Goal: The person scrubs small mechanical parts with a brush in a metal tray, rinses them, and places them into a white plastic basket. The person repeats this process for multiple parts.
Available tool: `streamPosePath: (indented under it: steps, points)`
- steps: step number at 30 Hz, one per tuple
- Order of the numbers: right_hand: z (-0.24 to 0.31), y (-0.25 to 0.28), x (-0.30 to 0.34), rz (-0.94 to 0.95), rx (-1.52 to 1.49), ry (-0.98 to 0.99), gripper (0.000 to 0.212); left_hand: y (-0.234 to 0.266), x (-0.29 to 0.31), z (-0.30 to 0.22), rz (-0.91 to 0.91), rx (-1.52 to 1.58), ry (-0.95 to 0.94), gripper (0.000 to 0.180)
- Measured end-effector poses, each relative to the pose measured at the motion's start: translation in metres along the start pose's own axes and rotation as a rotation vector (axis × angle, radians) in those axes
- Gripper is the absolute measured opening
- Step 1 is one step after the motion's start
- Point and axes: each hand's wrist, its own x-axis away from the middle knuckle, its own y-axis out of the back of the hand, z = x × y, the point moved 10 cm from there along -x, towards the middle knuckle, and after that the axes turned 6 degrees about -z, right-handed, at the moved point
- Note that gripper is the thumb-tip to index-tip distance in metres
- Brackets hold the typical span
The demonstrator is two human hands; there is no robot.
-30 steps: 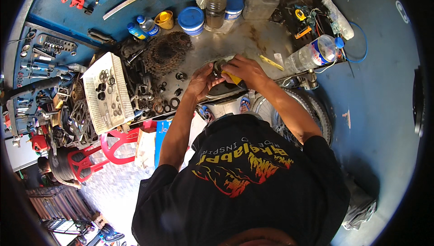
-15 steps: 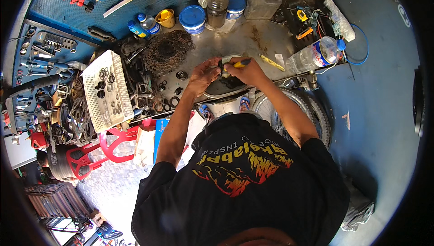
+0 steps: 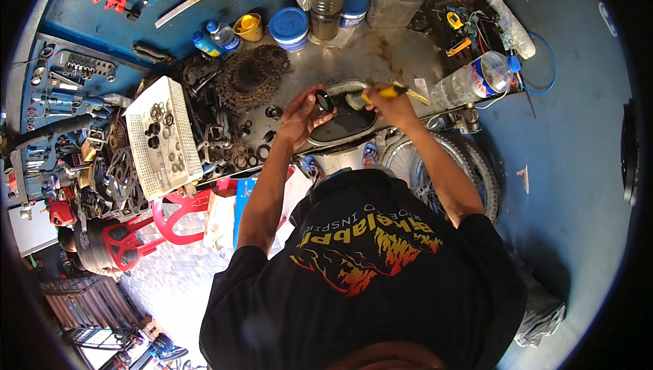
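Observation:
Between the fingers of my left hand (image 3: 303, 117) is a black ring (image 3: 324, 102), held up at the left side of a metal tray. My right hand (image 3: 392, 106) grips a paintbrush (image 3: 389, 92) by its yellow and black handle. The pale bristles point left toward the ring, with a gap between the two. Below both hands, the oval metal tray (image 3: 373, 127) holds dark liquid and sits at the bench's front edge.
A white perforated basket (image 3: 139, 159) of small rings stands at the left. Behind it lies a heap of rusty chains (image 3: 252, 77). Blue-lidded tubs (image 3: 289, 28) and a large bottle (image 3: 328, 6) line the back. A clear bottle (image 3: 469, 83) lies at the right.
My hands have moved apart; the brush has drawn back to the right, off the ring. The ring is now turned so its opening shows, and more of the tray is visible.

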Motion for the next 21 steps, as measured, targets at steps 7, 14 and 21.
streamPosePath:
  steps: [7, 14, 21]
  points:
    - [0.07, -0.011, 0.04, -0.002, 0.435, 0.67, 0.023, -0.003, 0.002, -0.001, 0.112, -0.014, -0.006, 0.059]
    - [0.122, -0.067, 0.074, 0.233, 0.714, 1.172, 0.029, -0.002, -0.002, 0.021, 0.116, 0.054, 0.199, 0.054]
    - [0.106, -0.071, 0.053, 0.098, 0.59, 0.921, 0.016, -0.01, 0.006, 0.006, 0.055, -0.308, -0.023, 0.048]
